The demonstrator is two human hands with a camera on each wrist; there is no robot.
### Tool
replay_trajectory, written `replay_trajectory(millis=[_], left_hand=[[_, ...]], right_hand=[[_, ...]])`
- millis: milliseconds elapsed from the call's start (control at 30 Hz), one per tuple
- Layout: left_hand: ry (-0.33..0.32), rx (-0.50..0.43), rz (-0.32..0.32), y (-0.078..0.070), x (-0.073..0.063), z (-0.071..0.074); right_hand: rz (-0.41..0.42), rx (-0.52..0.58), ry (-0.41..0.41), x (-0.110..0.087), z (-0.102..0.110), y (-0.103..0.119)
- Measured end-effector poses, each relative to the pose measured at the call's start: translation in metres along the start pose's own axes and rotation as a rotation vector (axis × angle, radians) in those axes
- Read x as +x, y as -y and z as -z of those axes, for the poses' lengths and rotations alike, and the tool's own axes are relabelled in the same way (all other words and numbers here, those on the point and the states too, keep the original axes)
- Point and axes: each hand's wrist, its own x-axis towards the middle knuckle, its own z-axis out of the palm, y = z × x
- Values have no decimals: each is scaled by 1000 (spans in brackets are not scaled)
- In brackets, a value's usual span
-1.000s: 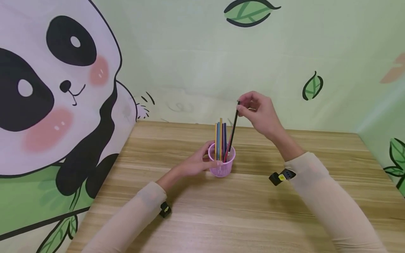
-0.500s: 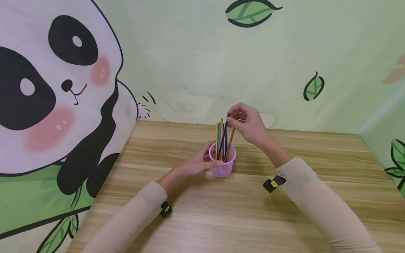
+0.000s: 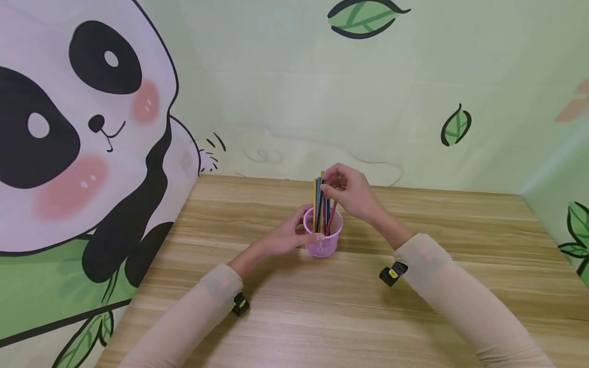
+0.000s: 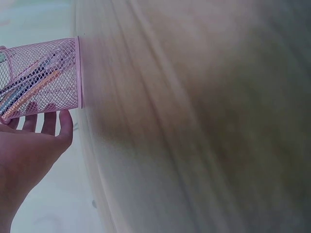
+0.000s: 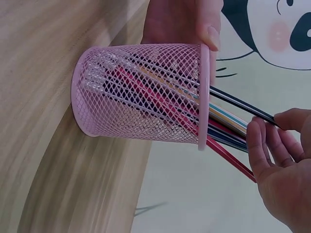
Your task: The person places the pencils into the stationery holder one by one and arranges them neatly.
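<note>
A pink mesh pencil cup (image 3: pixel 322 249) stands upright on the wooden table. Wrapped around its left side is my left hand (image 3: pixel 284 239), with the thumb at the rim in the right wrist view. In the left wrist view the fingers (image 4: pixel 50 124) lie along the mesh wall. My right hand (image 3: pixel 352 193) pinches the upper end of a black pencil (image 5: pixel 243 105), whose lower part is inside the cup. Several coloured pencils (image 3: pixel 317 197) lean in the cup, among them yellow, blue and dark ones. A red pencil (image 5: pixel 231 159) tilts to the right, its end close by my right palm.
The wood-grain table (image 3: pixel 294 312) reaches back to a pale green wall (image 3: pixel 276 92) with a painted panda (image 3: pixel 124 122) and leaves. Each sleeved wrist carries a small black camera; the right camera (image 3: pixel 391 274) hangs above the tabletop.
My right hand has moved left and down, bringing the black pencil from the cup's right side to among the other pencils and lower into the cup. The left hand keeps its hold.
</note>
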Motion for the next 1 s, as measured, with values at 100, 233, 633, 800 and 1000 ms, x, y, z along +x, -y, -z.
replay_trajectory(millis=[100,233,633,800,1000], left_hand=[[-2,7,-5,-1,1,0],[-9,20,-2,-2,0,0],[-6,21,-6,-2,-1,0],[-11,23,-9,-1,0,0],[-17,28,-16,-2,-1,0]], right_hand=[[11,-11,-8,0,-2,0],[27,-25,-11,1,-3,-2],[25,-50,9,-1,-4,-5],[19,-66,41,-6,-4,-4],[34,-79,74,-13,0,-3]])
